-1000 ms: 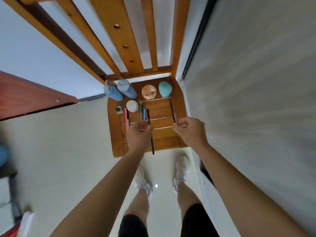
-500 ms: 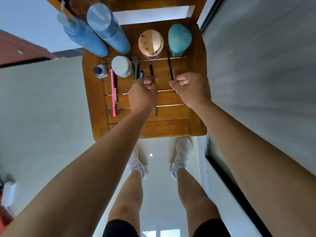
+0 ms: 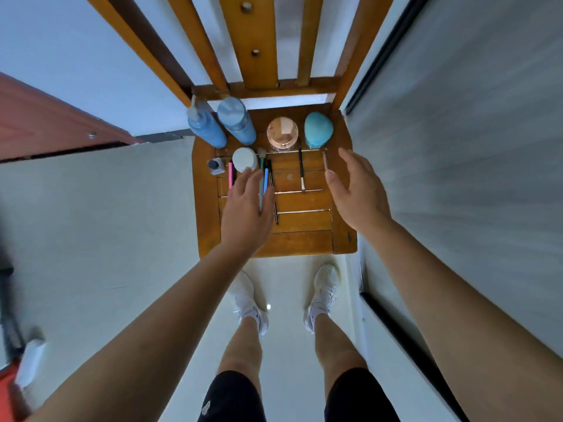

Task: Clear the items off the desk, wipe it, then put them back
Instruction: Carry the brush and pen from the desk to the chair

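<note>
A wooden chair seat (image 3: 304, 239) carries the desk items. At its back stand two blue bottles (image 3: 222, 126), a clear round jar (image 3: 282, 134) and a teal egg-shaped case (image 3: 318, 130). In front lie a white round jar (image 3: 244, 159), a small dark bottle (image 3: 216, 166), a pink pen (image 3: 230, 175), a blue pen (image 3: 266, 181), a green brush (image 3: 261, 159), a black pencil (image 3: 301, 169) and a brown pencil (image 3: 325, 161). My left hand (image 3: 246, 208) hovers open over the pens on the left. My right hand (image 3: 359, 190) is open beside the brown pencil, holding nothing.
A grey wall (image 3: 472, 147) runs close along the right of the chair. The chair back slats (image 3: 256, 41) rise behind the items. A reddish wooden panel (image 3: 45, 123) lies at the left. My feet in white shoes (image 3: 323, 293) stand on the pale floor before the seat.
Both hands held thin pencils in closed fingers; now both are open and empty, with the pencils lying on the seat. The view has pulled back from the chair.
</note>
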`<state>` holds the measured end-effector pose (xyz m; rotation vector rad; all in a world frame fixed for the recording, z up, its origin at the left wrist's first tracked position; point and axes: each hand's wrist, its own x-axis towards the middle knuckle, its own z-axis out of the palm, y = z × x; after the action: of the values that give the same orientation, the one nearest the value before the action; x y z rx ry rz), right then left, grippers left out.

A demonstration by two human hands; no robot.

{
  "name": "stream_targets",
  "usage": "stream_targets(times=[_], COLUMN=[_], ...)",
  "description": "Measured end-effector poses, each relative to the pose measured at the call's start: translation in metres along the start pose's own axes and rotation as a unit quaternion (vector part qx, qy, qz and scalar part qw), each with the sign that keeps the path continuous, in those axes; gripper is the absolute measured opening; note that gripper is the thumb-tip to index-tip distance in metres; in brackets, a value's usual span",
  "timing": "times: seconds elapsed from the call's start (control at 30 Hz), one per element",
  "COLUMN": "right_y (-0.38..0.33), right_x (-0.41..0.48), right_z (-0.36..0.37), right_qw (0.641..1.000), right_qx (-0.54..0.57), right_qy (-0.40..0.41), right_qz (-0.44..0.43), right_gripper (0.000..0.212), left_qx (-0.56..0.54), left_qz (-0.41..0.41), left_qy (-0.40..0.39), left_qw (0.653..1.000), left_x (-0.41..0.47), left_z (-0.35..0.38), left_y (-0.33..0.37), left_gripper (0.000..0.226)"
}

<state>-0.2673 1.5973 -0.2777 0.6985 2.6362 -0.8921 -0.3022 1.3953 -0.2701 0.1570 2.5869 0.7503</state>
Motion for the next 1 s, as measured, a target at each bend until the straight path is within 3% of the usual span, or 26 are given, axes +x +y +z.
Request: stream_targets(times=[0.17, 0.33, 0.57, 0.8, 1.0], right_y=[-0.064, -0.16, -0.317, -0.458, -0.595], right_x=[-0.031, -0.058, -0.125, -0.25, -0.434], right_z=[-0.102, -0.192, -0.244, -0.204, -0.071], right_qw=[0.996, 0.969, 0.902, 0.803, 0.698], right_qx=[-0.009, -0.002, -0.009, 0.04, 0.086], right_qy=[0.064, 0.157, 0.172, 0.157, 0.118], right_qz=[-0.061, -0.193, -0.395, -0.573, -0.701], right_gripper=[0.057, 0.058, 0.058, 0.056, 0.056], left_qx=[0.068, 0.11, 0.136, 0.138, 0.163], left_qz=[0.055, 0.1, -0.008, -0.08, -0.184], left_qy=[0.073, 0.245, 0.41, 0.536, 0.599], left_qw=[0.994, 0.958, 0.902, 0.829, 0.762], left_x=[-0.028, -0.082, -0.205, -0.354, -0.562], left_z=[-0.116, -0.254, -0.382, -0.468, -0.507], left_y=[0.056, 0.099, 0.091, 0.008, -0.148], left_gripper=[0.052, 0.052, 0.057, 0.058, 0.059])
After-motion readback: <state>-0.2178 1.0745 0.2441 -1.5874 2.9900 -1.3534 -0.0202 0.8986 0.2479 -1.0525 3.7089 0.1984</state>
